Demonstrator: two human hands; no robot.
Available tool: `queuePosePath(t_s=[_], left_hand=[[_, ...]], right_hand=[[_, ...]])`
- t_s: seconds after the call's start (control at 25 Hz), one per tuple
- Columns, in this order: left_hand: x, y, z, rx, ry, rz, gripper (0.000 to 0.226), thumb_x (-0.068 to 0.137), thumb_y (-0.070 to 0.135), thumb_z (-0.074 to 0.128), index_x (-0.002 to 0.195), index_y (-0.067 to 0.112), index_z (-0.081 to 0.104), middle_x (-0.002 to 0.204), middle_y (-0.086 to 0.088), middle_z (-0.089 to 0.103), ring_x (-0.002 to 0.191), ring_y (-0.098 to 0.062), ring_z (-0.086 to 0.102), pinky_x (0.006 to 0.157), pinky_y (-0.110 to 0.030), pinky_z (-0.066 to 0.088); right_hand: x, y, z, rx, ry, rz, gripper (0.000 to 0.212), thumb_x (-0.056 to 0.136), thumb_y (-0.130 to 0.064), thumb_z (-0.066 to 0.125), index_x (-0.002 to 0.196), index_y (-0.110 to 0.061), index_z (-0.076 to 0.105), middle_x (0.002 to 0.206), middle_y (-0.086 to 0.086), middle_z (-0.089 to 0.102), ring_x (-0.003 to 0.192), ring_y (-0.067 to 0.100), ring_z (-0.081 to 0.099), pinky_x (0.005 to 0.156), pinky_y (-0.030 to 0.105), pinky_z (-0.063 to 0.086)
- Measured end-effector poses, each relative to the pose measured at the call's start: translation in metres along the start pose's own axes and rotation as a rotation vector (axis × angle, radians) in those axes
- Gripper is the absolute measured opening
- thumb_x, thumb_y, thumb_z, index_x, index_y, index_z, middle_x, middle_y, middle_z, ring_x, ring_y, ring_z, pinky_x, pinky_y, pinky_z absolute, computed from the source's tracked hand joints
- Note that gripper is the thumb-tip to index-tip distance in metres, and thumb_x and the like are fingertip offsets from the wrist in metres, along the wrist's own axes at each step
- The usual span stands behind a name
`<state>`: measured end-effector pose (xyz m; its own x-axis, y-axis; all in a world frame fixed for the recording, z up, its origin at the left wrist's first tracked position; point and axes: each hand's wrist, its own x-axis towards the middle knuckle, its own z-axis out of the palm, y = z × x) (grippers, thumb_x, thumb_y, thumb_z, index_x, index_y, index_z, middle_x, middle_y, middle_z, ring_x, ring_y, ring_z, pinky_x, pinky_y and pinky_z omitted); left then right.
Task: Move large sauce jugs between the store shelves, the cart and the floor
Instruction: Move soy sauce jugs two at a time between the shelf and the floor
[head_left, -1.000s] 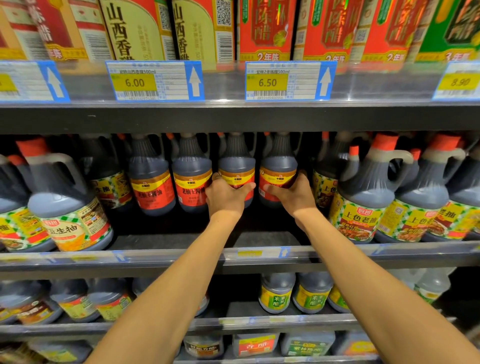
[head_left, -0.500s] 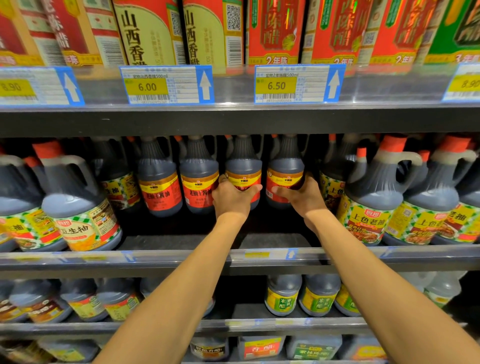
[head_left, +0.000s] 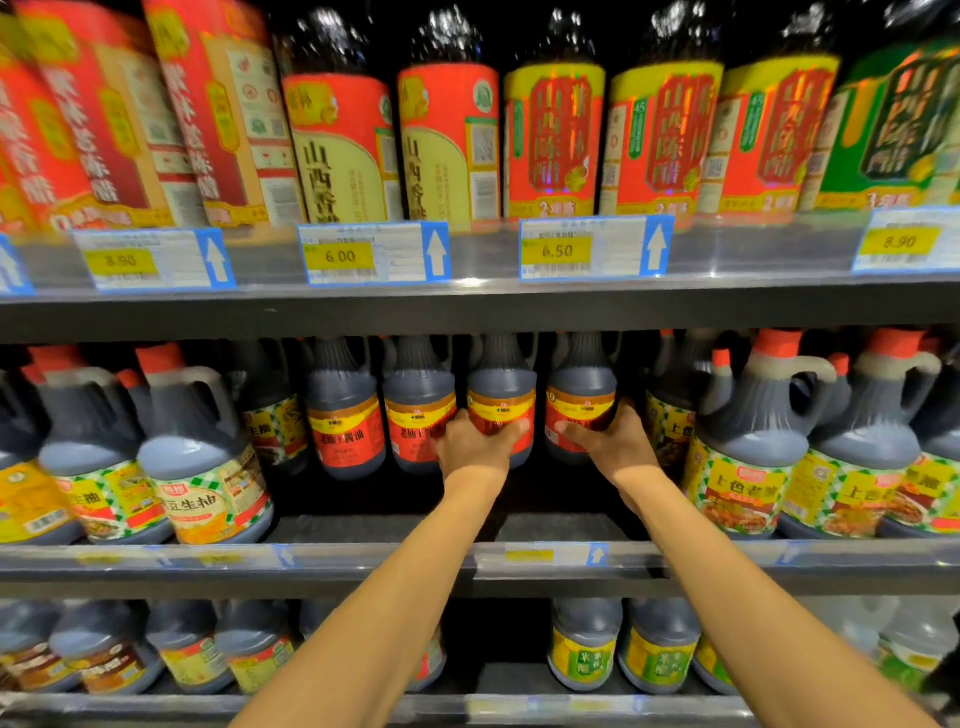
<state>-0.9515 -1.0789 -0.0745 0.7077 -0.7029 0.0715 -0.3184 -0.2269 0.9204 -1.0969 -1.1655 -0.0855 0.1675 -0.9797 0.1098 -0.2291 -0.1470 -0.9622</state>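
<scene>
Both my arms reach into the middle shelf (head_left: 363, 558), each hand wrapped low around a red-labelled sauce jug: my left hand (head_left: 475, 441) grasps one jug (head_left: 501, 384), my right hand (head_left: 605, 441) its neighbour (head_left: 582, 382), low down, likely to take their weight. Both jugs stand deep in the row. Behind, price tags (head_left: 374, 252) front an upper shelf of vinegar bottles (head_left: 550, 140).

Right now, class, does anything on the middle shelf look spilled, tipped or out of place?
Nothing stands out. The red-labelled jugs stand upright in a row at the back; the left hand and right hand each grip one. No spill shows on the shelf edge.
</scene>
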Motion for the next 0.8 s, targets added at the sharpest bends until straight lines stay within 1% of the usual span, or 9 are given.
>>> queuePosePath(t_s=[0.12,0.28,0.36,0.44,0.52,0.56,0.64,0.72,0.8], left_hand=[[0.000,-0.007,-0.016,0.065,-0.127,0.051,0.040,0.083,0.039,0.080,0.112,0.012,0.071,0.111,-0.005,0.074,0.111,-0.027,0.066,0.093,-0.037,0.052],[-0.009,-0.016,-0.052,0.188,-0.289,0.193,0.055,0.092,0.036,0.072,0.138,0.009,0.056,0.135,-0.008,0.063,0.130,-0.027,0.056,0.111,-0.042,0.044],[-0.016,-0.020,-0.074,0.347,-0.361,0.310,0.061,0.095,0.040,0.067,0.145,0.011,0.049,0.141,-0.009,0.057,0.136,-0.029,0.048,0.112,-0.041,0.041],[-0.026,-0.021,-0.101,0.583,-0.409,0.442,0.056,0.099,0.044,0.060,0.139,0.006,0.052,0.132,-0.017,0.062,0.127,-0.035,0.053,0.096,-0.038,0.045],[-0.038,-0.020,-0.130,0.739,-0.428,0.524,0.050,0.101,0.051,0.052,0.120,0.004,0.056,0.118,-0.023,0.064,0.113,-0.041,0.059,0.081,-0.039,0.045],[-0.043,-0.021,-0.143,0.790,-0.448,0.547,0.054,0.102,0.054,0.048,0.125,0.005,0.054,0.124,-0.022,0.062,0.117,-0.041,0.057,0.085,-0.042,0.048],[-0.053,-0.029,-0.172,0.862,-0.501,0.606,0.066,0.104,0.055,0.041,0.148,0.006,0.040,0.148,-0.017,0.049,0.135,-0.036,0.047,0.105,-0.047,0.043],[-0.061,-0.039,-0.196,0.921,-0.501,0.700,0.075,0.103,0.057,0.037,0.157,0.006,0.026,0.160,-0.016,0.035,0.146,-0.032,0.034,0.118,-0.046,0.031],[-0.070,-0.050,-0.219,0.990,-0.496,0.736,0.083,0.102,0.063,0.030,0.161,0.006,0.014,0.168,-0.014,0.017,0.155,-0.029,0.016,0.125,-0.047,0.016]], right_hand=[[-0.010,-0.007,-0.002,-0.168,0.002,0.020,0.071,0.081,-0.029,0.085,0.140,-0.009,0.050,0.134,0.013,0.065,0.123,0.035,0.061,0.100,0.041,0.049],[-0.036,-0.027,-0.011,-0.379,-0.023,0.039,0.072,0.090,-0.036,0.076,0.146,-0.007,0.042,0.143,0.020,0.057,0.129,0.042,0.055,0.098,0.037,0.043],[-0.052,-0.037,-0.016,-0.484,-0.025,0.013,0.066,0.092,-0.038,0.073,0.143,-0.008,0.045,0.141,0.021,0.058,0.128,0.043,0.054,0.101,0.039,0.044],[-0.073,-0.043,-0.016,-0.602,-0.053,-0.047,0.051,0.094,-0.034,0.069,0.134,-0.005,0.054,0.134,0.022,0.062,0.122,0.043,0.058,0.097,0.039,0.045],[-0.097,-0.050,-0.017,-0.714,-0.093,-0.083,0.047,0.095,-0.043,0.066,0.120,-0.004,0.059,0.121,0.021,0.066,0.110,0.041,0.062,0.090,0.042,0.050],[-0.111,-0.054,-0.016,-0.766,-0.129,-0.086,0.055,0.094,-0.052,0.063,0.122,-0.005,0.057,0.119,0.019,0.065,0.108,0.040,0.062,0.090,0.044,0.052],[-0.144,-0.061,-0.013,-0.843,-0.193,-0.081,0.080,0.094,-0.065,0.055,0.147,-0.007,0.041,0.139,0.017,0.056,0.127,0.039,0.055,0.102,0.050,0.049],[-0.180,-0.066,-0.008,-0.921,-0.208,-0.127,0.092,0.094,-0.070,0.048,0.161,-0.012,0.024,0.163,0.013,0.033,0.150,0.036,0.031,0.118,0.052,0.034],[-0.217,-0.070,0.000,-1.031,-0.204,-0.155,0.094,0.093,-0.074,0.040,0.163,-0.015,0.018,0.170,0.011,0.017,0.157,0.033,0.013,0.124,0.054,0.019]])
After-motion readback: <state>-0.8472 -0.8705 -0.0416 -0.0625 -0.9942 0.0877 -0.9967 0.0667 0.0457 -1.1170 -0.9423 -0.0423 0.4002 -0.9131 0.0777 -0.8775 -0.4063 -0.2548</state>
